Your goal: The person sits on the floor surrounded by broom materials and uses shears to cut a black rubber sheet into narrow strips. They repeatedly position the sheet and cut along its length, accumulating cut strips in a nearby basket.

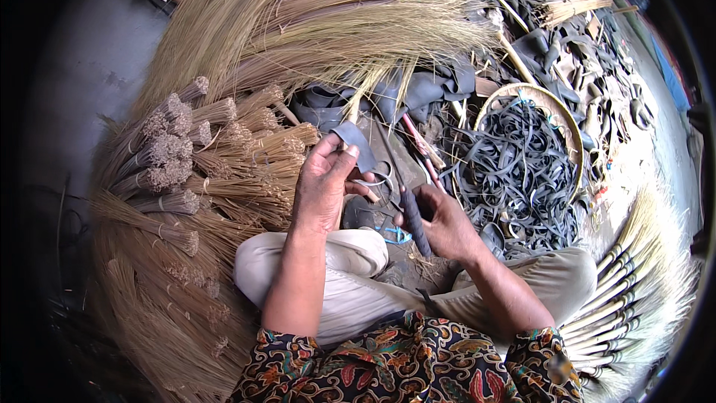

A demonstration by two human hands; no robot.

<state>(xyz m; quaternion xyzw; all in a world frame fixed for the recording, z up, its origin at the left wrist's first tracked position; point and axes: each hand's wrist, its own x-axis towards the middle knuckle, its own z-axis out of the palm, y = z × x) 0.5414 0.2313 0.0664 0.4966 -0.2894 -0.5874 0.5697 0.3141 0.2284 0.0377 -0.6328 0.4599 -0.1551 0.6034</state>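
My left hand [315, 192] pinches a dark grey piece of rubber sheet [356, 145] between thumb and fingers, raised above my crossed legs. The fingers of my right hand [446, 225] wrap round the dark, wrapped handle of a knife [415, 222]. Its long thin blade points up and away from me, a little to the right of the rubber piece and apart from it. Below the left hand, scissor-like loops [382, 179] show in part. A bright blue strap [395, 236] lies on the ground between my hands.
Tied bundles of dry stalks [168, 149] are heaped at the left, with long grass bundles [321, 22] at the far side. A round woven basket [561, 113] at the right holds black rubber strips [514, 172]. Rubber scraps [589, 67] pile behind it. Several hand brooms [608, 291] fan out at lower right.
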